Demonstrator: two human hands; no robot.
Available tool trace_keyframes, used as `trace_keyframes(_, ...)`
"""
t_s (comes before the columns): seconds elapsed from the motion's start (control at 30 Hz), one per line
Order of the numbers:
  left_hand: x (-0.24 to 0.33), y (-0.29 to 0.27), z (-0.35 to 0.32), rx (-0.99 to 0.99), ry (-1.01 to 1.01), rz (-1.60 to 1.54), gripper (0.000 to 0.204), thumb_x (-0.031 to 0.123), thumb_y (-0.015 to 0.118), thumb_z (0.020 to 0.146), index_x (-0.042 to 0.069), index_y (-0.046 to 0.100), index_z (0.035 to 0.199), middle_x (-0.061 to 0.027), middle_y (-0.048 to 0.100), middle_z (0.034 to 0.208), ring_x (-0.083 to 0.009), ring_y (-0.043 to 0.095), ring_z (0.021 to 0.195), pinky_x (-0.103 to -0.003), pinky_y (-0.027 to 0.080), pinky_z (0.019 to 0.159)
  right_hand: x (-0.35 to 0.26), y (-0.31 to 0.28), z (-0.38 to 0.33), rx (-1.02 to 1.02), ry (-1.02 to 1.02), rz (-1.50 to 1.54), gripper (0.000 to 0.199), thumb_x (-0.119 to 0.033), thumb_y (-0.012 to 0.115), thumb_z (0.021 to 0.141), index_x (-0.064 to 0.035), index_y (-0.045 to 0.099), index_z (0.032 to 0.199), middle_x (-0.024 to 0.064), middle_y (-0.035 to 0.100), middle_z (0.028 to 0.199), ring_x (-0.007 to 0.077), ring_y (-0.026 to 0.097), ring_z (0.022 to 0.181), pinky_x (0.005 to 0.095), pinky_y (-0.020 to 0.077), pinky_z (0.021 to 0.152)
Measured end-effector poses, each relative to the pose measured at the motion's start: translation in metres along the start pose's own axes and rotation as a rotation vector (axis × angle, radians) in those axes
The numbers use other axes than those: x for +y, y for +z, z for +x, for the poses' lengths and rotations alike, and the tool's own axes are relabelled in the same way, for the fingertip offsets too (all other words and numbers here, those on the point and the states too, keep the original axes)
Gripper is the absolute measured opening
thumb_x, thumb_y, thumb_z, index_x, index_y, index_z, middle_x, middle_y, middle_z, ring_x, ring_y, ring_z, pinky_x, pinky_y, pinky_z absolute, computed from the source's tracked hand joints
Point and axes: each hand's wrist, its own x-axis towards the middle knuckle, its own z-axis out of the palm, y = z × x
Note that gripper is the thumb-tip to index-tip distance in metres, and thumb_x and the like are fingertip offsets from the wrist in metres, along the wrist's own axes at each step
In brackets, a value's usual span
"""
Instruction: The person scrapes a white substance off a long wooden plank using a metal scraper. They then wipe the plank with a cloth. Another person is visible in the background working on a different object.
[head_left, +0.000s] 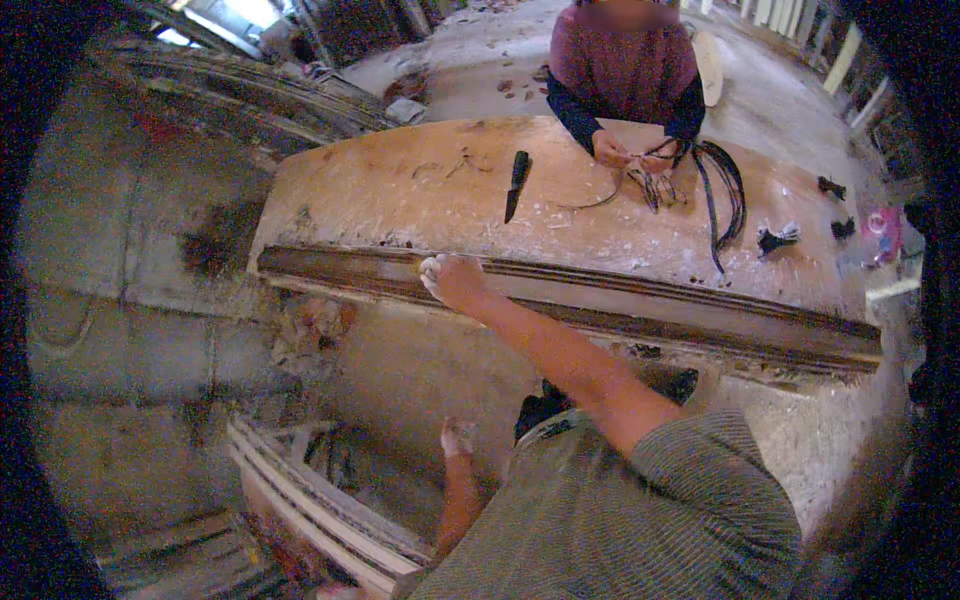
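Note:
My right hand (pixel 457 283) reaches forward and is closed over a small white wad (pixel 430 267), pressing it on a long dark wooden moulding (pixel 640 300). That moulding lies along the near edge of a pale, dusty workbench top (pixel 380 190). My left hand (pixel 458 437) hangs low beside my body, dusted white, with nothing visible in it; its fingers are too small to read. My grey striped sleeve (pixel 680 480) fills the lower right.
Across the bench a person in a maroon top handles black cords (pixel 722 185) with both hands (pixel 615 152). A black knife (pixel 516 184) lies on the bench, with small black scraps (pixel 776 237) at its right. Pale moulding strips (pixel 310 500) lean at the lower left.

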Motion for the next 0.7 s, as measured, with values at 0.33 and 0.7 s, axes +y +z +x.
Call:
trace_keyframes(0.33,0.058,-0.067,0.021,-0.145,0.101,0.193,0.049,0.036,0.040,0.108,0.014,0.047,0.151,-0.0057,0.050,0.154,-0.0310,0.045,0.141,-0.052,0.034,0.120,0.242,-0.238,-0.234,-0.187,1.108,-0.708,0.052,-0.048,0.068,0.086,-0.0062,0.073,0.116,0.0192,0.073,0.109,0.0383,0.072,0.098,0.0538,0.0560,0.087)
trace_keyframes(0.7,0.037,0.071,0.085,-0.227,-0.208,0.110,0.049,0.030,0.045,0.107,0.010,0.045,0.151,-0.0124,0.045,0.155,-0.0355,0.045,0.136,-0.054,0.039,0.116,0.102,-0.116,-0.221,0.322,0.604,-0.089,0.019,-0.022,0.079,0.087,-0.0107,0.077,0.102,0.0087,0.077,0.090,0.0225,0.072,0.080,0.0374,0.0576,0.075)
